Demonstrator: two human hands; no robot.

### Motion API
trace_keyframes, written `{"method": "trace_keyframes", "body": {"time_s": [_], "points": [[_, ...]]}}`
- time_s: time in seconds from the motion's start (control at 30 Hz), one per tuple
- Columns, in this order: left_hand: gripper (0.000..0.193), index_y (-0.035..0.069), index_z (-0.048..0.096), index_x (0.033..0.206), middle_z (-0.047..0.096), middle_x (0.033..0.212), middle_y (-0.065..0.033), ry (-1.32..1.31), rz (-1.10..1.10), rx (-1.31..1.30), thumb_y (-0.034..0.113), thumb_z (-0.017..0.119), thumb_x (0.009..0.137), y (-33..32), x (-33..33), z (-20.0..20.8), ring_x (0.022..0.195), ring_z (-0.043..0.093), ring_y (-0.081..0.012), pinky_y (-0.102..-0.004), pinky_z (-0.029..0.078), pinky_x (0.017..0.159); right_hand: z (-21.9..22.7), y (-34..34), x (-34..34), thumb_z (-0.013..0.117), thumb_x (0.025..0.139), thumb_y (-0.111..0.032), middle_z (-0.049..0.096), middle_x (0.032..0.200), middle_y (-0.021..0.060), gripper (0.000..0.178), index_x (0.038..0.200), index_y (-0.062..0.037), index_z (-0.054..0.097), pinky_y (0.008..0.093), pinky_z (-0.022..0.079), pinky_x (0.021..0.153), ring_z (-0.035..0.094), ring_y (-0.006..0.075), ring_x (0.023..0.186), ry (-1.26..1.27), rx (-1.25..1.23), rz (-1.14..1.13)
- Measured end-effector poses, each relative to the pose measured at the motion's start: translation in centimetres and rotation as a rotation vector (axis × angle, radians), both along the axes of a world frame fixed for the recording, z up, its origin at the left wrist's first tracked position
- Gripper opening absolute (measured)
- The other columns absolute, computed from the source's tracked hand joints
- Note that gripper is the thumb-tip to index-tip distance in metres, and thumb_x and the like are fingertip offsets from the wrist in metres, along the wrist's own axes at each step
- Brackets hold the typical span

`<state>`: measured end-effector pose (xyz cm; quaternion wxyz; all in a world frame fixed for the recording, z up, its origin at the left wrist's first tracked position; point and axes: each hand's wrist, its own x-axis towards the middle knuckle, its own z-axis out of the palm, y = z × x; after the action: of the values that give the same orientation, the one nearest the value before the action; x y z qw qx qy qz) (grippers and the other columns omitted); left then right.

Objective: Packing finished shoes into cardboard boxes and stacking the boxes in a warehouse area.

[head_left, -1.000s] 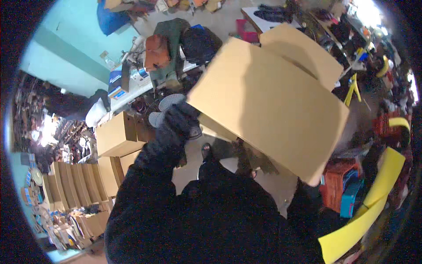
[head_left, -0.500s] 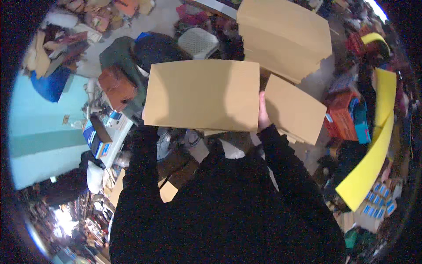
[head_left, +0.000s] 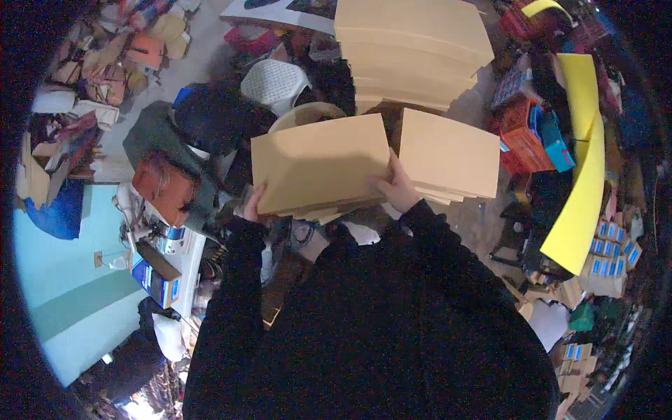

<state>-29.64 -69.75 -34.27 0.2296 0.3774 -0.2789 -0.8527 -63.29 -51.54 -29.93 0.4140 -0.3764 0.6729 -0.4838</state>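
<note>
Each grip on cardboard, blue-labelled boxes at right

The cardboard is plain tan, the sleeves black, the strip bright yellow, the turquoise wall banded darker.

Dim, grainy light; soft shadow on the cardboard; lower-left glare; curved rim, seemingly blurred.

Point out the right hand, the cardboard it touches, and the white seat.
Right hand (head_left: 401, 190): head view, on the back of the hand.
Cardboard (head_left: 318, 162): head view, middle of its upper face.
White seat (head_left: 275, 85): head view, on its perforated top.
</note>
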Motion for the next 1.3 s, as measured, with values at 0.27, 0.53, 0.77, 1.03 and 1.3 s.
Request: {"method": "trace_keyframes", "body": {"time_s": [0.27, 0.53, 0.77, 1.03, 1.3], "points": [[0.044, 0.008, 0.049, 0.12, 0.058, 0.112, -0.0071, 0.012, 0.014, -0.017, 0.036, 0.053, 0.086, 3.1, -1.4, -1.9, 0.098, 0.058, -0.0195, -0.0324, 0.049, 0.078, 1.4, 0.1, -0.9, 0.065, 0.08, -0.011, 0.045, 0.129, 0.0195, 0.077, 0.138, 0.0047, 0.017, 0.031, 0.037, 0.097, 0.043, 0.0228, 0.12, 0.288, 0.012, -0.157], [0.047, 0.007, 0.048, 0.123, 0.056, 0.116, -0.0049, -0.09, -0.019, 0.047, 0.034, 0.056, 0.085, 0.7, -1.2, 0.6, 0.105, 0.054, -0.0203, -0.0381, 0.047, 0.082, -1.4, 1.9, -0.7, 0.066, 0.079, -0.017, 0.045, 0.129, 0.0171, 0.077, 0.137, 0.0054, 0.021, 0.0315, 0.037, 0.096, 0.046, 0.0236, 0.117, 0.324, 0.036, -0.095], [0.046, 0.007, 0.047, 0.123, 0.055, 0.115, -0.0079, -0.069, -0.15, -0.107, 0.031, 0.057, 0.085, -1.9, -0.5, -0.5, 0.108, 0.053, -0.0236, -0.0388, 0.046, 0.087, -0.5, 3.2, 0.3, 0.066, 0.08, -0.017, 0.048, 0.124, 0.0138, 0.074, 0.138, -0.0003, 0.023, 0.0333, 0.044, 0.086, 0.052, 0.0209, 0.108, 0.167, 0.057, -0.08], [0.048, 0.003, 0.044, 0.123, 0.054, 0.115, -0.0093, -0.13, -0.001, -0.3, 0.022, 0.059, 0.082, -2.0, -0.7, 1.1, 0.106, 0.053, -0.0222, -0.0363, 0.046, 0.085, 4.7, 6.1, 0.1, 0.064, 0.082, -0.017, 0.05, 0.121, 0.012, 0.067, 0.137, -0.0047, 0.028, 0.0312, 0.046, 0.082, 0.052, 0.0184, 0.107, 0.158, 0.041, -0.156], [0.055, 0.002, 0.037, 0.128, 0.053, 0.117, -0.0109, -0.178, -0.052, -0.285, 0.025, 0.059, 0.084, -4.6, 3.9, -4.1, 0.106, 0.053, -0.0215, -0.0332, 0.044, 0.086, 4.5, 10.7, -3.2, 0.056, 0.083, -0.009, 0.059, 0.092, 0.0084, 0.014, 0.092, 0.0015, 0.056, 0.028, 0.046, 0.075, 0.057, 0.0156, 0.086, 0.204, 0.004, -0.24]]}}
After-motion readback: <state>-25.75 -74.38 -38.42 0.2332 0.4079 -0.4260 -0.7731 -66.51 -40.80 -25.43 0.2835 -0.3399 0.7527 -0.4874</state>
